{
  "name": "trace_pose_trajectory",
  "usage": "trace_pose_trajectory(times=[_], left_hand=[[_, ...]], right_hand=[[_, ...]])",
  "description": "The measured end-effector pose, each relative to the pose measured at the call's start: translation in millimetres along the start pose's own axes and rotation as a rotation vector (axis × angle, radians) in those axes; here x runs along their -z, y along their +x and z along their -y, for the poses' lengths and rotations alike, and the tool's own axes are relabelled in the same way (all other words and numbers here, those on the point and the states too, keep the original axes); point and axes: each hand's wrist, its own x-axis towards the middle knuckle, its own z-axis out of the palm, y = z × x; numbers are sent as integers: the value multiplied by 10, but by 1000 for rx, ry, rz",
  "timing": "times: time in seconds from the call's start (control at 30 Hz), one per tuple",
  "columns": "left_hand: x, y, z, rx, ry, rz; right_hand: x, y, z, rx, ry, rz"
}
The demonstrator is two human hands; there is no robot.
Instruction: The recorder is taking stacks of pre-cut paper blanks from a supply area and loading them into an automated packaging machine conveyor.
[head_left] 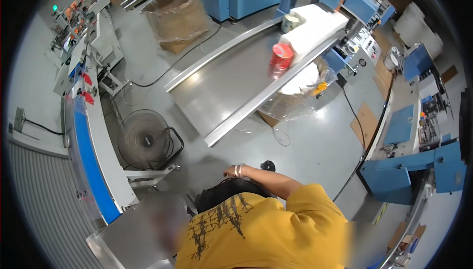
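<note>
Fingers of the camera wearer lie outside the head view, so whether they are open, closed or gripping cannot be told. The only hand in view belongs to a co-worker in a yellow shirt [266, 229] at the lower edge of the view. This hand [230, 171] is raised over the grey floor [315, 146], with a pale wristband [239, 169] at the wrist. Its fingers appear loosely curled and hold nothing visible, though they are too small to tell more.

The red canister [281, 58] stands on the long metal table [221, 87], well apart from that hand. It sits at the table's right long edge, close against the raised side rail and toward the far end. The canister is cylindrical and upright, red with paler markings on its side. Its outline is slightly blurred.

A white stack of sheets [315, 28] lies just beside the canister, farther along the same edge. A small round container [291, 22] rests against the left side of the stack. A clear plastic bag [300, 96] hangs under the table's right edge. A floor fan [145, 140] lies on the floor off the table's near left corner.
</note>
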Motion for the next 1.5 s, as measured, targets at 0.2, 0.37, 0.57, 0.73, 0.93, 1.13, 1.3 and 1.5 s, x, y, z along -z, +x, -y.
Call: trace_pose_trajectory(times=[0.2, 0.37, 0.57, 0.73, 0.93, 1.13, 1.3, 1.5], left_hand=[[-928, 628, -212, 24, 13, 98], [-1930, 1163, -786, -11, 576, -37], [-2650, 1411, -1583, -11, 750, 40], [-2855, 1798, -2017, 49, 643, 131], [-2874, 2345, -2582, -67, 690, 201], [-2911, 2399, -2822, -57, 657, 212], [-3092, 2149, -3463, -53, 848, -6], [-4215, 2723, -4352, -1018, 1039, -566]], right_hand=[[-182, -1395, -1105, 32, 272, -324], [-145, -2224, -1911, -228, 339, -584], [350, -2885, -2362, -300, 502, -880], [1201, -2954, -2304, -143, 496, -1202], [2795, -3441, -1147, 103, 288, -1484], [3512, -3251, -983, 179, -282, -1653], [3636, -3269, -1243, 46, -435, -1599], [3722, -3352, -1296, 44, -621, -1515]])
